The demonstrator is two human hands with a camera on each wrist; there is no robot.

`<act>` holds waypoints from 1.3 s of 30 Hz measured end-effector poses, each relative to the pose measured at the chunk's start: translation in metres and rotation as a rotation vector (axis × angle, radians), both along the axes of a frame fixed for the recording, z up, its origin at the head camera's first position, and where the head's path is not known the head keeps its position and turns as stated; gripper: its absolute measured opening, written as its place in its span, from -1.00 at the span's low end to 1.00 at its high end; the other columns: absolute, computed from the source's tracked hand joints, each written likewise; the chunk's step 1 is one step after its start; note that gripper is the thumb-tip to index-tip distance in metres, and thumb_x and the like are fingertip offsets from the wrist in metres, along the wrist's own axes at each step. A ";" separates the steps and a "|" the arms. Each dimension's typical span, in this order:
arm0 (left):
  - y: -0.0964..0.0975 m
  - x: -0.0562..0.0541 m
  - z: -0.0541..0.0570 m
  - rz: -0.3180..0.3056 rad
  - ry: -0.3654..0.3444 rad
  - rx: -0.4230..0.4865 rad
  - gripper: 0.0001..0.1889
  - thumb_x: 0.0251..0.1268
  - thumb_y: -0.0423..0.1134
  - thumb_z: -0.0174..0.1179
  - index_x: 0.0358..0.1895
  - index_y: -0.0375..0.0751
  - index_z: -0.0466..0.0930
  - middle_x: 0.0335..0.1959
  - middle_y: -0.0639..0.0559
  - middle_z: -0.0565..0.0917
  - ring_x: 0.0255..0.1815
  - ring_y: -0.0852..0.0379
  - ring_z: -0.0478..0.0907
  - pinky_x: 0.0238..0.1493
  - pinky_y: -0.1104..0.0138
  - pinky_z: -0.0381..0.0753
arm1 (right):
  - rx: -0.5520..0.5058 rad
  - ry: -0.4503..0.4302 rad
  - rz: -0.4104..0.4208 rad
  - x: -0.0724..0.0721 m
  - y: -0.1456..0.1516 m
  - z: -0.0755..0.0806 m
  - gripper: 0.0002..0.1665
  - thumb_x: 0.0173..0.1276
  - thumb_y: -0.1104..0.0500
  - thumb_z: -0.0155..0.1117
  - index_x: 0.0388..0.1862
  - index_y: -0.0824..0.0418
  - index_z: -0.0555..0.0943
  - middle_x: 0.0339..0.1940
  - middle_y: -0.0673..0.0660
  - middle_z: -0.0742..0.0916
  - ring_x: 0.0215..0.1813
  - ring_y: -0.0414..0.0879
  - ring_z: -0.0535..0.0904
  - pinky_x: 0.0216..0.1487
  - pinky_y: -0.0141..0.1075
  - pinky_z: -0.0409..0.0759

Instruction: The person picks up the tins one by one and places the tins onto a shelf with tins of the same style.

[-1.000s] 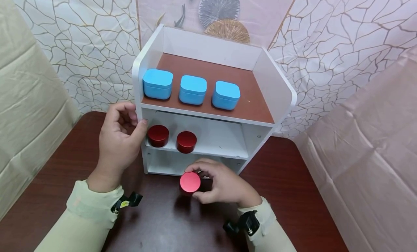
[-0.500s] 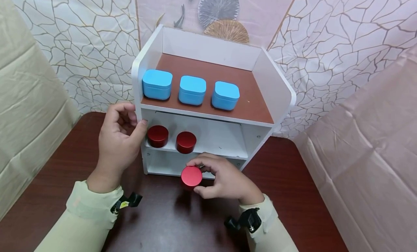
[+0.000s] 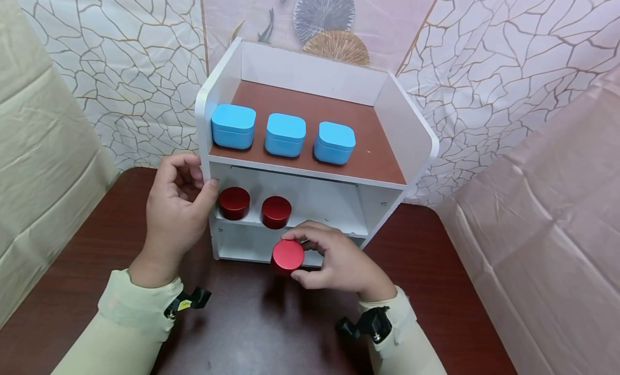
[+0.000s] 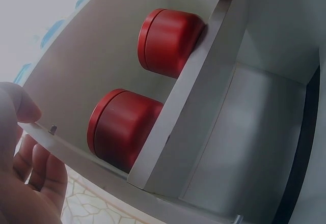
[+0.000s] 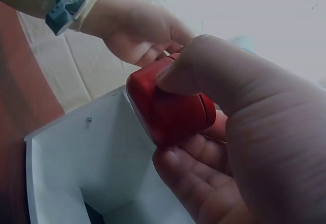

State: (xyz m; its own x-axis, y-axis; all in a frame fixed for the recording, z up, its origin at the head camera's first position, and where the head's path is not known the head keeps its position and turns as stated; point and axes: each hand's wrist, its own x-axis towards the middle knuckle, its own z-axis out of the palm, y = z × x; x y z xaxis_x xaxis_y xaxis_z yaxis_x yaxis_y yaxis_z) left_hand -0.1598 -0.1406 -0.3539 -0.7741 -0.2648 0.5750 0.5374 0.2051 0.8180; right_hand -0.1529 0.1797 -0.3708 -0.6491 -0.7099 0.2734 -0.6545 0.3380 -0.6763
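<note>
My right hand (image 3: pixel 334 259) pinches a round red tin (image 3: pixel 288 255) between thumb and fingers, raised in front of the white shelf unit's lower opening. In the right wrist view the thumb lies on one side of this tin (image 5: pixel 168 99) and the fingers on the other. My left hand (image 3: pixel 176 205) grips the left side panel of the shelf unit (image 3: pixel 208 173), thumb at its front edge and fingers curled outside. Two more red tins, one at left (image 3: pixel 234 203) and one beside it (image 3: pixel 276 212), stand on the middle shelf, also seen in the left wrist view.
Three blue lidded tins (image 3: pixel 286 134) stand in a row along the front of the brown top shelf (image 3: pixel 310 103). The unit rests on a dark wooden table (image 3: pixel 232 321). Patterned cloth (image 3: pixel 131 68) hangs behind, with plain cloth (image 3: pixel 547 213) at the sides.
My right hand has moved the red tin upward and slightly right, closer to the middle shelf. The left hand keeps its place on the side panel.
</note>
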 end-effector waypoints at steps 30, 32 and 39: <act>0.000 0.001 0.000 0.009 -0.013 -0.011 -0.63 0.51 -0.40 0.32 0.29 -0.18 0.54 -0.12 0.19 0.54 -0.05 0.05 0.54 -0.11 0.44 0.59 | -0.077 -0.006 -0.085 -0.005 0.014 0.017 -0.18 0.18 0.24 0.75 0.46 0.09 0.69 0.31 -0.04 0.75 0.26 -0.09 0.72 0.26 -0.19 0.83; 0.001 0.001 0.000 0.010 -0.014 -0.013 -0.63 0.51 -0.40 0.32 0.29 -0.19 0.54 -0.12 0.19 0.54 -0.04 0.06 0.54 -0.11 0.44 0.58 | -0.076 -0.002 -0.091 -0.005 0.014 0.018 -0.18 0.19 0.23 0.75 0.46 0.07 0.69 0.31 -0.04 0.75 0.26 -0.09 0.72 0.26 -0.19 0.83; 0.001 0.001 0.000 0.013 -0.012 -0.013 -0.62 0.50 -0.40 0.32 0.29 -0.26 0.52 -0.13 0.20 0.55 -0.05 0.06 0.54 -0.11 0.44 0.58 | -0.067 -0.013 -0.133 -0.006 0.016 0.021 -0.16 0.18 0.18 0.77 0.46 0.01 0.68 0.32 -0.07 0.75 0.27 -0.10 0.72 0.25 -0.19 0.83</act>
